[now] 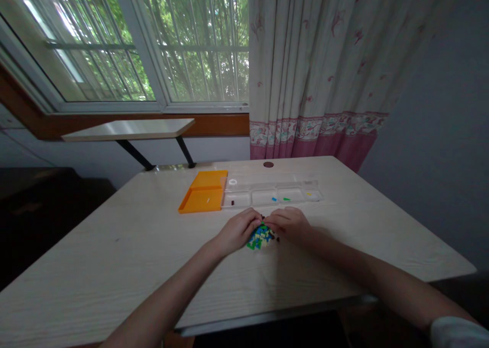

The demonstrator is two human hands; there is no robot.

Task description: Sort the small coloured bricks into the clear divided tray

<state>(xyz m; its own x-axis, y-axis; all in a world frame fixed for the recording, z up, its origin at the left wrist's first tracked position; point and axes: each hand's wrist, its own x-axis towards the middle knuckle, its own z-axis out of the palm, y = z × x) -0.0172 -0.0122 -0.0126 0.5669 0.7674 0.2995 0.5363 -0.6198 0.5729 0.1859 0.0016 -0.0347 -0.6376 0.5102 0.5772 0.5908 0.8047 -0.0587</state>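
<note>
My left hand (240, 230) and my right hand (293, 224) meet at the fingertips over the far side of a pile of small toy building bricks (261, 237). The pile mixes green, blue, pale yellow and dark brown pieces. Both hands have their fingers drawn together in a pinch. A bit of green shows between the fingertips, but I cannot tell whether it is held or part of the pile. Just beyond the hands lies a clear compartment box (249, 204). Single dark, blue, green and yellow pieces lie in different compartments.
Left of the clear box is an orange two-part tray (194, 208) with a small white piece in it. A raised shelf (153, 129) on black legs stands at the table's back left. Behind the pale wooden table (145, 251) are a window and a curtain (305, 83).
</note>
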